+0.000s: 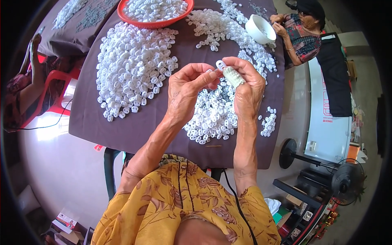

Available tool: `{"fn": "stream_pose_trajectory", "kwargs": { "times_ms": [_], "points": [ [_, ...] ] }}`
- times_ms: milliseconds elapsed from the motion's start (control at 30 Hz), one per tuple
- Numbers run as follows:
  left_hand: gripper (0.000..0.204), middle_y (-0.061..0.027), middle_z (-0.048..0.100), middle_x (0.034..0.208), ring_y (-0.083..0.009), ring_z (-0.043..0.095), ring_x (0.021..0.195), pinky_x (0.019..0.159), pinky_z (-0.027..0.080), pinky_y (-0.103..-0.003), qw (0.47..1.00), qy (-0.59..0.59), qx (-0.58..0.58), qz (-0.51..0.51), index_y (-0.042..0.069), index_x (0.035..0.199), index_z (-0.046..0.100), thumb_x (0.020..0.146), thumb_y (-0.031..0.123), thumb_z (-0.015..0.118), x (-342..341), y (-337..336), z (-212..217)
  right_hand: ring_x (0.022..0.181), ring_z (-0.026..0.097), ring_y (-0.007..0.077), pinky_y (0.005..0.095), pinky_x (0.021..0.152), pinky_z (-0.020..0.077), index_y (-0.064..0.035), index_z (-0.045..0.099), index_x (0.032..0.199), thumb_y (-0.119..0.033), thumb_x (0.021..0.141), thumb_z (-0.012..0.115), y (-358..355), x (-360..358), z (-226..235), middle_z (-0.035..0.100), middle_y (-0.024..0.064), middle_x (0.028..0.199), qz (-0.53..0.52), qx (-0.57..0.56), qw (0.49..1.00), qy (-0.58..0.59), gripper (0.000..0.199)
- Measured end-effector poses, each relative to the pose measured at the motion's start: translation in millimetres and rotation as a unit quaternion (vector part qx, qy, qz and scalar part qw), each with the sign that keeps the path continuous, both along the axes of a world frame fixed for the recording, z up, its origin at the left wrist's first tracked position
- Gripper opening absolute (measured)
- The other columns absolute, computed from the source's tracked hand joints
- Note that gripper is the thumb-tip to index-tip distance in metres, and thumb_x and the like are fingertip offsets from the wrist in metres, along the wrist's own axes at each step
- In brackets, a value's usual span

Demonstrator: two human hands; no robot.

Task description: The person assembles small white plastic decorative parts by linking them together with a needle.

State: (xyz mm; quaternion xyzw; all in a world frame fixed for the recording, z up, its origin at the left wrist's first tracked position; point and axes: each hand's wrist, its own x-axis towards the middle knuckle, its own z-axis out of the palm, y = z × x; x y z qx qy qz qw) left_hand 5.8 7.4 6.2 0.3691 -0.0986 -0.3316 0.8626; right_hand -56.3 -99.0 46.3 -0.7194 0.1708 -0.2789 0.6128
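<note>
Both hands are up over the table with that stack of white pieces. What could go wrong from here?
The right hand grips a stack of white pieces while the left hand pinches one white piece at its top; a slip could drop it into the loose pile below. Small clusters near the purple cloth's edge could get knocked off.

Your sleeves (163, 204) are mustard yellow with a brown leaf pattern. You face white plastic pieces (134, 69) on a dark purple-brown surface (90, 118), a red-orange basin (153, 22), and a white bowl (260, 28).
</note>
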Motion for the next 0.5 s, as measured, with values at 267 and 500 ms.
{"fn": "stream_pose_trajectory", "kwargs": {
  "times_ms": [267, 500],
  "points": [
    [0.012, -0.0076, 0.062, 0.077, -0.0110, 0.057, 0.067, 0.063, 0.046, -0.023, 1.000, -0.008, -0.013, 0.010, -0.004, 0.087, 0.059, 0.079, 0.005, 0.062, -0.5, -0.3, 0.0, 0.077, 0.058, 0.0114, 0.0214, 0.072, 0.0452, 0.0036, 0.061, 0.094, 0.007, 0.075, 0.053, 4.8, -0.7, -0.1, 0.062, 0.0078, 0.085, 0.003, -0.004, 1.000, 0.002, 0.021],
    [0.012, -0.0071, 0.061, 0.076, -0.0106, 0.056, 0.067, 0.063, 0.046, -0.023, 1.000, -0.017, -0.005, 0.019, -0.004, 0.087, 0.059, 0.079, 0.004, 0.062, -0.6, -0.1, -0.9, 0.077, 0.059, 0.0105, 0.0207, 0.070, 0.0455, 0.0025, 0.061, 0.094, 0.005, 0.076, 0.053, 7.8, -1.1, 2.6, 0.063, 0.0067, 0.084, 0.001, -0.055, 0.998, 0.018, 0.020]
  ]
}}
